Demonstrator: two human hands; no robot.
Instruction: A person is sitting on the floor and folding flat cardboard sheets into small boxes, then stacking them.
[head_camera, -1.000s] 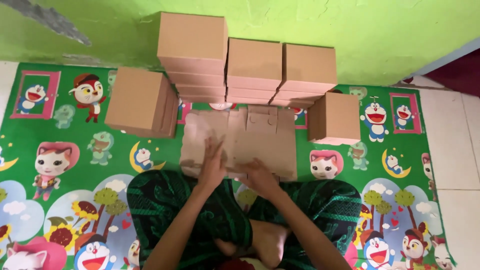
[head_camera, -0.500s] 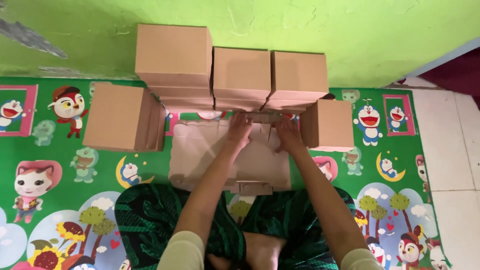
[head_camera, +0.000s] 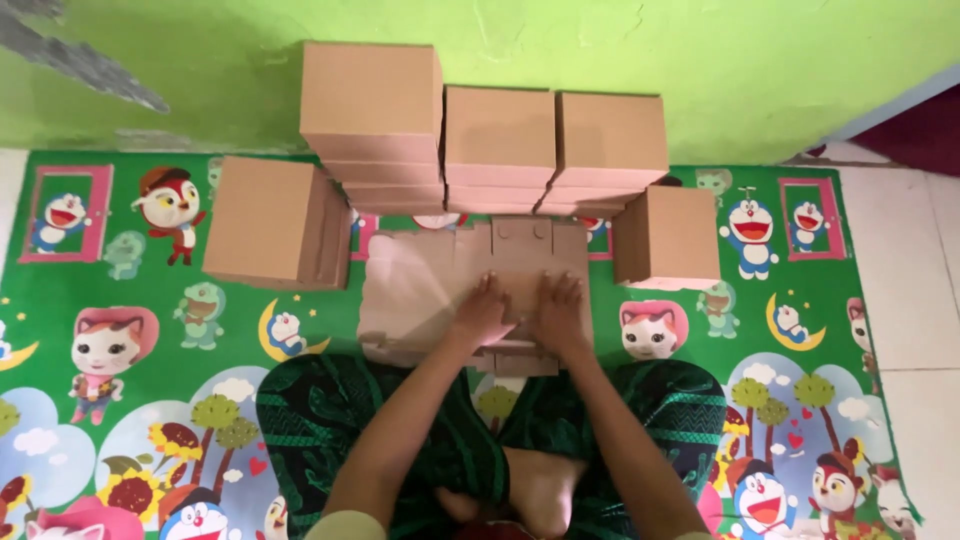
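Observation:
A flat, unfolded brown cardboard box blank (head_camera: 420, 285) lies on the cartoon play mat (head_camera: 150, 390) in front of my crossed legs. My left hand (head_camera: 483, 312) and my right hand (head_camera: 558, 315) press palm-down side by side on the blank's right half, near its front edge. Fingers are spread and neither hand grips anything. The blank's tabs point toward the stacked boxes behind it.
Stacks of assembled brown boxes (head_camera: 500, 135) stand against the green wall (head_camera: 650, 45). One box stack (head_camera: 272, 222) sits to the left of the blank, a single box (head_camera: 665, 237) to the right. White floor tiles (head_camera: 910, 290) border the mat on the right.
Both hands pulled back from the blank's far edge by the stacked boxes toward me, and now rest flat near its front part.

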